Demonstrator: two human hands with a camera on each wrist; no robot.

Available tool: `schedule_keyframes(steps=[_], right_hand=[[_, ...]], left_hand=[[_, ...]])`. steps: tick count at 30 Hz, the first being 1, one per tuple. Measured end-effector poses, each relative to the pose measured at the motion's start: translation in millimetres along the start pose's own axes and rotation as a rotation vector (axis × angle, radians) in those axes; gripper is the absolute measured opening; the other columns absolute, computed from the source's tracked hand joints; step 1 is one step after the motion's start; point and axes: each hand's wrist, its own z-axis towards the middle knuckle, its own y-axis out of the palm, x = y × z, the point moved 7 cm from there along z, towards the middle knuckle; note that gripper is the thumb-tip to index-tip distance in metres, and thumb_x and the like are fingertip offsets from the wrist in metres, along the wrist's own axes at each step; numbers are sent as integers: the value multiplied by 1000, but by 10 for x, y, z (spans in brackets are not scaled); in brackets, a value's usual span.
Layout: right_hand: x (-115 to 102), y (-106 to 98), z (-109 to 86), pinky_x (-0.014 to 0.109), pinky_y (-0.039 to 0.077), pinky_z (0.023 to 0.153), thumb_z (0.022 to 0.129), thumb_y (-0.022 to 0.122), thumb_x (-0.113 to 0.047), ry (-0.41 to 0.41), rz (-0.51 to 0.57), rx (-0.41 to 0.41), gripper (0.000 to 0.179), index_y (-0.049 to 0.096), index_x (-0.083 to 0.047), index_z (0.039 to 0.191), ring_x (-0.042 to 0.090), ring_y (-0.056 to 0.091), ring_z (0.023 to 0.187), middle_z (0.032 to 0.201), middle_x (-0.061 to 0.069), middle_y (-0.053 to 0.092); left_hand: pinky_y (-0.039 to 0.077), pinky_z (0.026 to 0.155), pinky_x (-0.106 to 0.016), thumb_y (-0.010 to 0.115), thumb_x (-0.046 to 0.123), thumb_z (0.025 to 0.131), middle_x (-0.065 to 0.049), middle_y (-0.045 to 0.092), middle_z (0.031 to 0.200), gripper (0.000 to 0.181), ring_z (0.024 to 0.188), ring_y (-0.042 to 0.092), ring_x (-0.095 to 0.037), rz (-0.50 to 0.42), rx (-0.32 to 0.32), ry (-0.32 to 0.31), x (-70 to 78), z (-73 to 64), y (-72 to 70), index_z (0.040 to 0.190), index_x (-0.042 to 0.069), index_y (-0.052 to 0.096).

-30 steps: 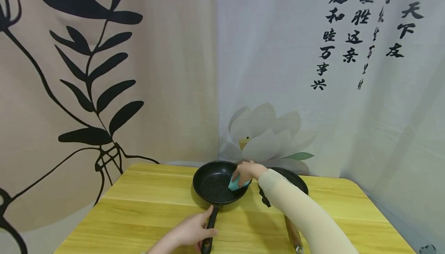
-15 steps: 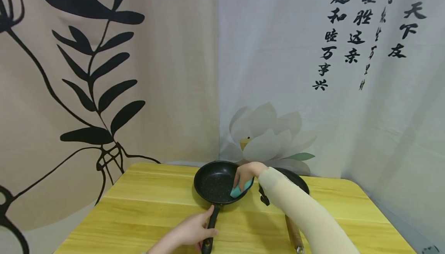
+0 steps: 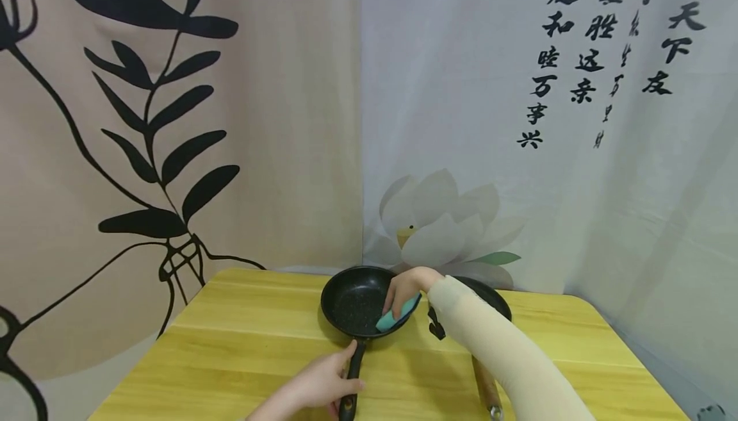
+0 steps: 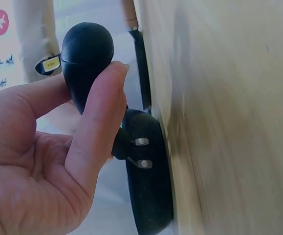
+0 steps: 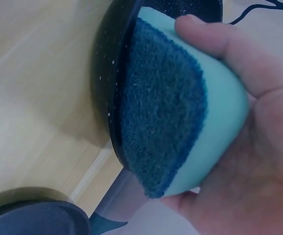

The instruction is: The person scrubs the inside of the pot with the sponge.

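A black speckled frying pan (image 3: 352, 302) sits near the back of the table, its handle (image 3: 355, 370) pointing toward me. My left hand (image 3: 325, 379) grips that handle; in the left wrist view the thumb and fingers (image 4: 99, 117) wrap it. My right hand (image 3: 406, 286) holds a light teal sponge (image 3: 392, 321) against the pan's right inner side. The right wrist view shows the sponge's dark blue scouring face (image 5: 163, 107) turned to the pan's rim, with thumb and fingers pinching its softer teal body (image 5: 219, 127).
A second dark pan (image 3: 490, 298) with a wooden handle (image 3: 487, 386) lies to the right, partly hidden by my right sleeve (image 3: 501, 350). The yellow wood-grain table (image 3: 242, 325) meets a printed curtain (image 3: 300, 120) behind.
My right hand has slid the sponge along the pan's right inner side, toward me, and the sponge has tilted. The left hand keeps its grip on the handle.
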Motion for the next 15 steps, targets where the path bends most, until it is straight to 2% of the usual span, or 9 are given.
schedule_keyframes(steps=[4,7,9,12,15], right_hand=[[-17,-4,-13,36,42,102,82,76,-34,-28,22,-12,26,74,-38,108,14,49,124,123,-17,60],[-53,7,-21,36,41,102,83,74,-36,-58,30,-29,28,73,-37,111,14,49,125,124,-18,60],[-75,20,-17,36,41,102,84,73,-36,-74,39,-42,29,72,-37,113,14,49,125,124,-17,60],[-103,46,-4,35,41,103,85,71,-39,-98,48,-64,30,71,-36,115,12,49,125,124,-17,60],[-141,65,25,35,40,103,87,69,-40,-126,50,-87,32,70,-35,119,12,49,125,127,-16,59]], left_hand=[[54,45,-38,70,32,90,-7,63,61,86,45,61,-20,16,-32,14,-40,67,10,149,-9,23],[54,44,-35,70,39,90,-5,64,62,92,46,62,-19,35,-55,5,-177,155,20,151,-7,19],[54,43,-36,70,43,88,-7,64,63,95,46,62,-21,40,-45,-1,-327,240,30,152,-4,19],[53,43,-36,70,53,84,-6,65,65,102,47,63,-22,34,-61,6,-698,461,58,155,2,16],[53,43,-38,72,56,81,-9,66,65,107,46,64,-26,5,-77,19,-1029,662,78,156,7,15]])
